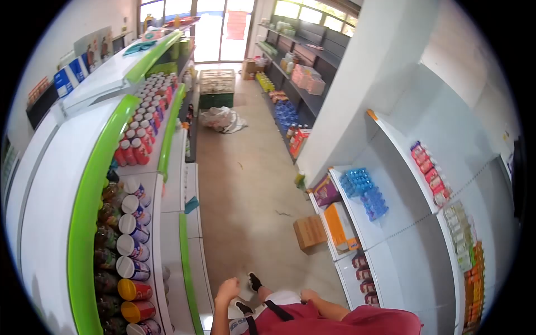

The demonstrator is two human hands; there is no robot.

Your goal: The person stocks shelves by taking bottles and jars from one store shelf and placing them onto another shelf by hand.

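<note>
My left hand [228,290] hangs in front of my body with its fingers curled into a loose fist, and nothing shows in it. Beside my waist, my right hand [308,296] is also curled, with no object visible in it. The left one is nearest the lower shelves with a green edge strip [191,279]. A cardboard box [310,233] stands on the floor ahead of the right one, next to shelves holding an orange box [338,223] and dark red packs [365,273].
White-lidded tubs [133,245] and red cans [134,149] fill the left shelves. Blue bottle packs [364,192] sit on the right shelf, beside a pillar [363,84]. Along the aisle floor [240,195] lie a white plastic bag [222,119] and a green crate [215,100].
</note>
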